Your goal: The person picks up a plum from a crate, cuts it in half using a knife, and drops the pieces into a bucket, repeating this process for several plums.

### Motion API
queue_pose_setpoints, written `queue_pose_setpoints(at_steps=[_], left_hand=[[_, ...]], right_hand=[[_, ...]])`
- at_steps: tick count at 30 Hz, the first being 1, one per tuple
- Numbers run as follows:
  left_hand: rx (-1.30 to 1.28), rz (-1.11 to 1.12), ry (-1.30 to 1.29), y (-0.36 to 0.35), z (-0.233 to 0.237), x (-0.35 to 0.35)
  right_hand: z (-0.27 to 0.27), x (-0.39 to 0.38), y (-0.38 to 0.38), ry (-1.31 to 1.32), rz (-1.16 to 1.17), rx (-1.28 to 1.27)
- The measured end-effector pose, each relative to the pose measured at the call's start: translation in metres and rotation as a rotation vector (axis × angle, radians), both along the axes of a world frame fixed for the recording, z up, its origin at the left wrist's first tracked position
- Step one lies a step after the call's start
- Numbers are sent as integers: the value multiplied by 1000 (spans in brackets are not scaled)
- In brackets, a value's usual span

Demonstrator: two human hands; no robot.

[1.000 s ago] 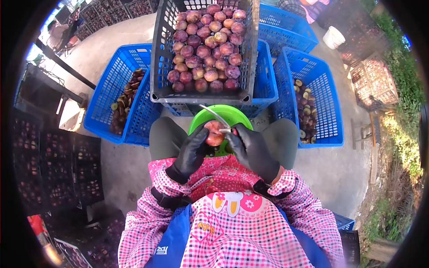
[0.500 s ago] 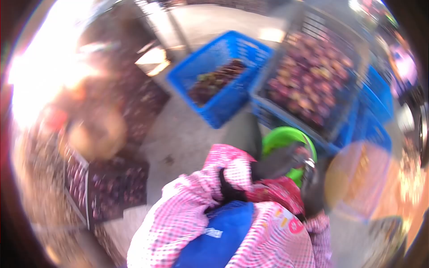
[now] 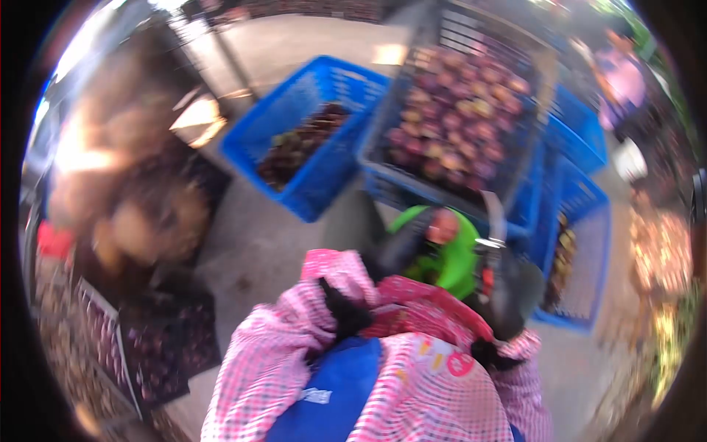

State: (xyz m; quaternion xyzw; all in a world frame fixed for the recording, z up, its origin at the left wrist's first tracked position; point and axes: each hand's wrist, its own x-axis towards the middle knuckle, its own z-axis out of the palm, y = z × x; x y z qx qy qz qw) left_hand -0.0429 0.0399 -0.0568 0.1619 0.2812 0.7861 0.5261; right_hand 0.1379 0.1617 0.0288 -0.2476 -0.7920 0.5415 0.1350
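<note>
My left hand (image 3: 401,247), in a dark glove, is closed round a reddish onion (image 3: 443,226) above a bright green bucket (image 3: 460,258). My right hand (image 3: 509,287), also in a dark glove, grips a knife (image 3: 495,217) to the right of the bucket. The knife's blade points up and away from me, and a red bit shows by its handle. Just beyond the bucket, a dark crate (image 3: 434,190) full of red onions (image 3: 460,121) rests on blue crates. Motion blur hides the fingers' details.
A blue crate (image 3: 294,193) with dark scraps stands left of the onions; another blue crate (image 3: 582,309) with yellowish bits stands right. Dark crates of onions (image 3: 158,353) lie at left, beside a blurred tan sack-like shape (image 3: 158,221). A person (image 3: 622,77) is at upper right.
My view has swung right, so the crates appear farther left. My hands, close together over the bucket before, are now apart, with the knife to the right and the onion over the bucket.
</note>
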Motion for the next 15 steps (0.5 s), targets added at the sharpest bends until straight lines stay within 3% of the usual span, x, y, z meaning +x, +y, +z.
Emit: queue_pose_setpoints(at_steps=[1, 2, 4, 6, 9, 15], left_hand=[[71, 50, 55, -8, 17, 7], [129, 115, 106, -13, 34, 12], [-123, 130, 195, -25, 27, 12], [-181, 34, 263, -31, 24, 9], [-176, 95, 462, -29, 26, 12], [-178, 182, 592, -26, 41, 20]], right_hand=[[8, -3, -7, -159, -79, -275], [-13, 1, -3, 24, 35, -209], [-6, -5, -10, -6, 42, -39], [-6, -7, -18, 77, 119, 201], [-1, -8, -24, 9, 144, 217], [-18, -10, -37, 28, 87, 255]])
